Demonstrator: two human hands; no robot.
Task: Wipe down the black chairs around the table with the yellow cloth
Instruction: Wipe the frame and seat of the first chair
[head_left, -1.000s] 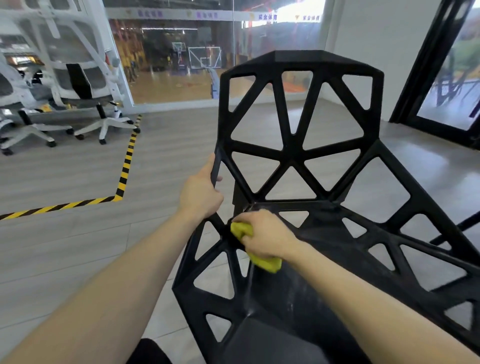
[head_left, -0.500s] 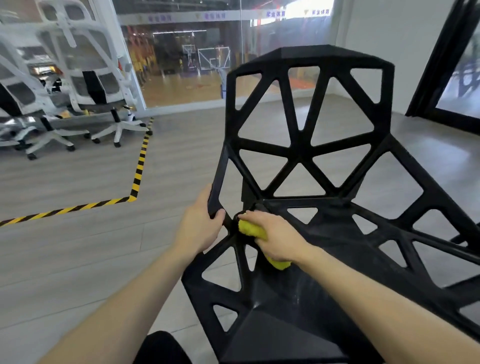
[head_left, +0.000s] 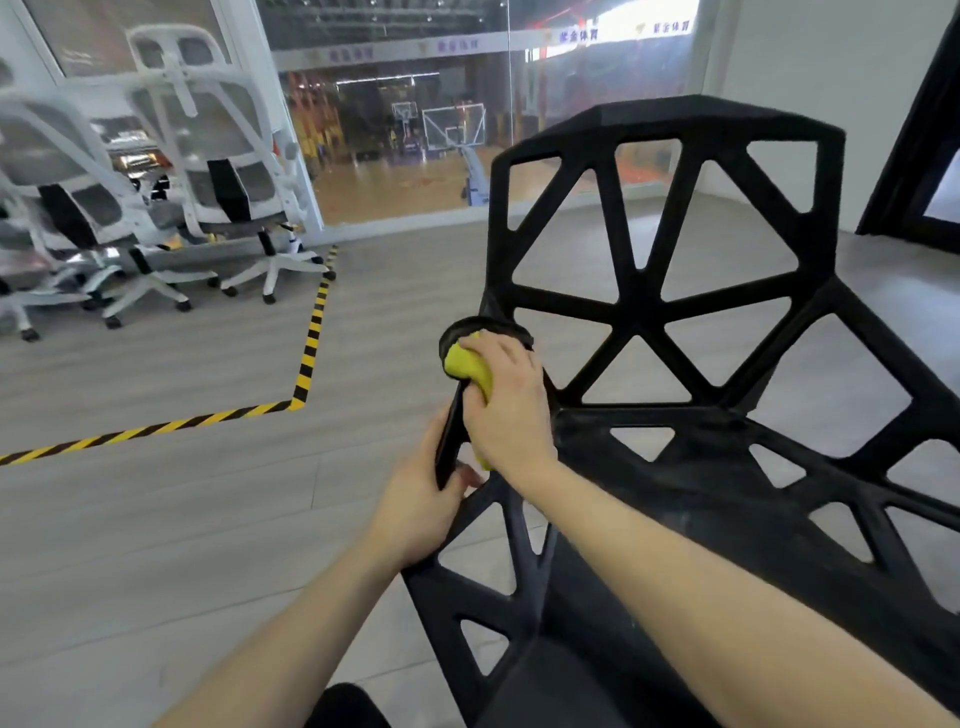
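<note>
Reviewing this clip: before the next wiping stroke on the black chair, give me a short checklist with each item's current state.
1. Yellow cloth in the right hand: ok, fingers curled round it.
2. Cloth in contact with the black chair: ok, pressed on the left edge of the frame.
3. Chair steadied: ok, left hand grips the frame edge below the cloth.
4. Backrest struts wiped: cannot tell.
5. Chair standing firmly on the floor: cannot tell, legs out of view.

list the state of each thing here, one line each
black chair: upright, gripped at its left edge
yellow cloth: bunched, pressed to the chair's left edge
right hand: gripping the cloth
left hand: gripping the chair edge
white chairs: parked by the glass wall
</note>
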